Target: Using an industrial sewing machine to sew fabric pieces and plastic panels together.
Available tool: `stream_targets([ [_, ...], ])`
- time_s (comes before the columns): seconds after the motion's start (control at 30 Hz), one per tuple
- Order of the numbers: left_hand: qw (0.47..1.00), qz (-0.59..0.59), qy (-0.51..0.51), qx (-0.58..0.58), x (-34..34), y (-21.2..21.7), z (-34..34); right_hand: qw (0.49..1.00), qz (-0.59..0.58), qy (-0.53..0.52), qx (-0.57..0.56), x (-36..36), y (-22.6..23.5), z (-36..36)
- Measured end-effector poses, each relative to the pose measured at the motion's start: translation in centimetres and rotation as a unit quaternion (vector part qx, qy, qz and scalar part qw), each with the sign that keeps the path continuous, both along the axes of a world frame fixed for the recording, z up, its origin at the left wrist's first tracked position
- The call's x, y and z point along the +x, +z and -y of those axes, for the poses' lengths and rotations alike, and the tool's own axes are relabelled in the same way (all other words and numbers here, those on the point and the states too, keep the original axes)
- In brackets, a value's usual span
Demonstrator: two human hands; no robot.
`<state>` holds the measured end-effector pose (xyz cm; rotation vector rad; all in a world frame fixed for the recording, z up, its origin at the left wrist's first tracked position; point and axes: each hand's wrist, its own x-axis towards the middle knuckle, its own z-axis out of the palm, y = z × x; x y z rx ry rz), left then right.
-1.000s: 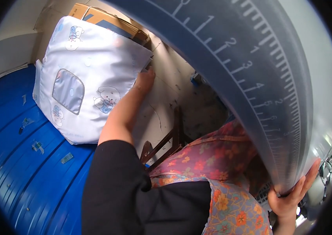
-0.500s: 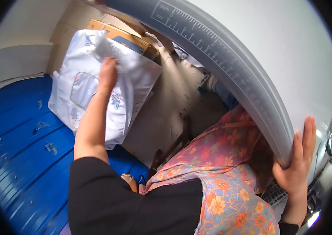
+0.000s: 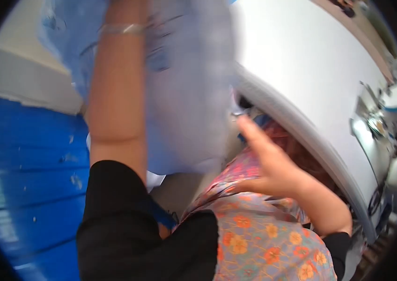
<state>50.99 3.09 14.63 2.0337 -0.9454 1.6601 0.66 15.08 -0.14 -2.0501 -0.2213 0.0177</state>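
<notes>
A pale white-blue cloth piece (image 3: 189, 103) with small printed figures hangs raised in front of me, blurred by motion. My left hand (image 3: 127, 11) is at the top edge, its arm reaching up across the cloth. Its fingers are cut off by the frame, but the cloth hangs up with it. Between the cloth and the table edge is my right hand (image 3: 271, 161), holding nothing, fingers and thumb apart. It is in front of my floral apron (image 3: 264, 234).
A white table (image 3: 311, 51) with a curved grey rim spans the right side. Metal machine parts (image 3: 376, 124) stand at its far right. A ridged blue surface (image 3: 25, 178) lies at the left, beside a pale wall (image 3: 34, 77).
My left hand has lifted the cloth from the pile by the cardboard box, up and toward the table. My right hand has left the table rim and moved left.
</notes>
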Motion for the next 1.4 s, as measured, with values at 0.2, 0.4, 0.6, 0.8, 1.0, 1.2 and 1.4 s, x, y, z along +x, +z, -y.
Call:
stream_targets([
  [0.2,0.764,-0.11,-0.587,-0.244,-32.7,5.2,15.7,0.813,-0.013,-0.458,0.36,-3.6,-0.9,6.1],
  [0.4,0.774,-0.246,-0.436,0.387,-37.6,-14.5,13.0,0.772,0.036,-0.562,0.294,-15.8,0.5,10.1],
  [0.6,0.747,-0.307,-0.416,0.418,-39.1,-14.3,11.6,0.621,-0.375,-0.646,-0.237,-49.1,-6.4,-7.4],
  [0.8,0.761,-0.306,-0.431,0.377,-37.0,-16.4,11.6,0.461,-0.736,-0.485,-0.1,-70.5,-11.6,-31.5],
  [1.0,0.779,-0.263,-0.441,0.36,-35.2,-16.5,10.9,0.45,-0.809,-0.358,-0.119,-64.2,-10.9,-32.1],
  [1.2,0.707,-0.263,-0.53,0.386,-35.1,-26.1,15.5,0.294,-0.684,-0.561,-0.361,-80.9,-12.7,-43.3],
  [1.4,0.744,-0.255,-0.426,0.447,-28.2,-21.4,15.1,0.423,-0.755,-0.408,-0.292,-68.7,-11.2,-28.7],
])
